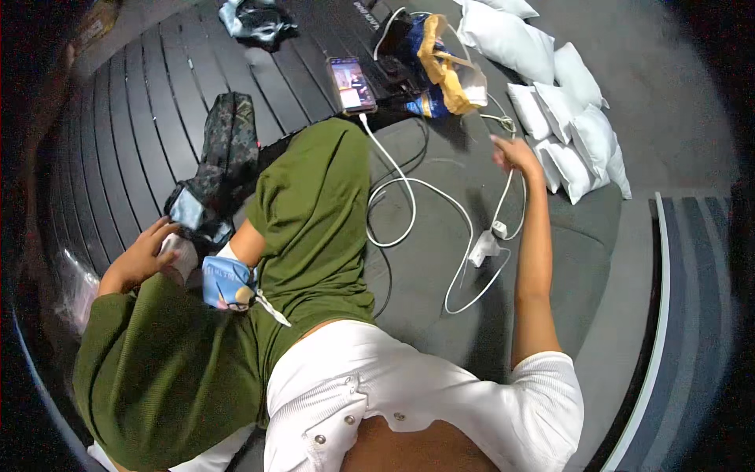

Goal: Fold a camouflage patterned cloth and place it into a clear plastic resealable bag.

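My left hand rests at my bent left leg, its fingers spread beside the pale sock on my foot. Close to it lies a blue printed drawstring pouch with a white cord, on my lap. Just past the fingers is a dark patterned cloth bundle with a pale blue part. Over the grey seat at the right, my right hand is held out with fingers slightly bent and apart, nothing visible in them. A white cable runs close by that hand; whether they touch I cannot tell.
A lit phone is plugged into a white cable on black slats. Beyond it stands a blue and yellow bag. White pillow-like packets pile at the right. A white adapter lies among looped cables on the seat.
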`<state>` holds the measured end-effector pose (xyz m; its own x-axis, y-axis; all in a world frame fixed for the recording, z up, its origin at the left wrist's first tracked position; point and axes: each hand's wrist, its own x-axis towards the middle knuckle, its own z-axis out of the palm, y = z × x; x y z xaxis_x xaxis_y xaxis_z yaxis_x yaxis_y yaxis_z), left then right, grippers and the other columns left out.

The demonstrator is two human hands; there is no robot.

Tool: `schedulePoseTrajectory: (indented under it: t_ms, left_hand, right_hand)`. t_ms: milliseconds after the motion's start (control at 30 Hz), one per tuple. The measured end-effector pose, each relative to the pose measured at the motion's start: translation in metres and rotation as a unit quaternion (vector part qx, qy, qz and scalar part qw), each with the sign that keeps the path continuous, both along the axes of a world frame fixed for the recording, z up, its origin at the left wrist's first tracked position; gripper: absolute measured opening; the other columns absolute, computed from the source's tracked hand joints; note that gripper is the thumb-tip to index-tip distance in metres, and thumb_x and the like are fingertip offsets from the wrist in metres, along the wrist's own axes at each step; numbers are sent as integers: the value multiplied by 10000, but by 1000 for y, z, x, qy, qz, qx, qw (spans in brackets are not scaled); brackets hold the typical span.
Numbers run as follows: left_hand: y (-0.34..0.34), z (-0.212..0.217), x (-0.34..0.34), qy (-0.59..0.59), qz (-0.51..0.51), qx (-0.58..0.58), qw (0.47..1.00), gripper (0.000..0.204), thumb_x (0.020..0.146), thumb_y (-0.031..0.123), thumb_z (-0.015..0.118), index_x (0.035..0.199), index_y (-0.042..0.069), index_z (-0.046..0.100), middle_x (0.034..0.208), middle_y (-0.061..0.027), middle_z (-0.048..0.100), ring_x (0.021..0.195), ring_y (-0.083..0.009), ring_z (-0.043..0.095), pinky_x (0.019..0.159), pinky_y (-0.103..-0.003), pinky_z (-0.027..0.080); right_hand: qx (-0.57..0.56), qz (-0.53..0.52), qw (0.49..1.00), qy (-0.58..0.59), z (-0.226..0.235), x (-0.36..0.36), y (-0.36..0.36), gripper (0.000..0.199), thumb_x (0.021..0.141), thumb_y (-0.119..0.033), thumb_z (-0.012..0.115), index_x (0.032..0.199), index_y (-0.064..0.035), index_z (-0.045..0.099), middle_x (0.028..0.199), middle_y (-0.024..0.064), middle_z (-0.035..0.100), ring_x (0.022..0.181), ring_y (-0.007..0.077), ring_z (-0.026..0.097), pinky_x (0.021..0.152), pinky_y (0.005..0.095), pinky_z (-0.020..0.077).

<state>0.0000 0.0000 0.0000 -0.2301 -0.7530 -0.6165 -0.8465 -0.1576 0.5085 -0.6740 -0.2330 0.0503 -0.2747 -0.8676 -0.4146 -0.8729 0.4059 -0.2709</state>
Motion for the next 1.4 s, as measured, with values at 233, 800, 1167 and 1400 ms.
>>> schedulePoseTrajectory:
  t_ms: [233, 800, 1167, 1400]
  left_hand:
    - [-2, 40, -36, 40, -45, -56, 997, 511, 822, 306, 544, 1262, 87, 403, 1351, -207, 287, 1239, -340, 310, 1001, -372, 294]
    - [-65, -32, -23, 59, 163, -211, 962, 723, 705, 411, 647, 1243, 9, 379, 1237, -247, 406, 1114, -377, 423, 911, -410, 375]
    - [-76, -12, 79, 411, 504, -48, 758, 241, 809, 203, 550, 968, 23, 577, 807, -27, 581, 707, -119, 563, 642, -275, 492]
    - [-45, -58, 129, -29, 503, -293, 813, 314, 829, 194, 531, 1072, -5, 524, 924, -150, 593, 816, -246, 599, 708, -316, 471]
  right_hand:
    - [-25, 504, 846, -174, 24, 296, 57, 457, 808, -441, 535, 983, -25, 611, 883, 141, 628, 822, 244, 604, 748, 332, 460]
    - [-221, 619, 724, -208, -96, 489, 42, 228, 631, -215, 651, 791, -54, 625, 910, 111, 584, 923, 278, 531, 839, 444, 388]
    - [50, 397, 814, -421, -88, 527, -68, 397, 841, -369, 533, 701, 0, 566, 634, -18, 497, 631, 80, 431, 586, 239, 369]
    - [-143, 460, 816, -319, -99, 535, -66, 309, 809, -298, 594, 884, 1, 577, 810, 74, 539, 750, 124, 508, 675, 251, 414]
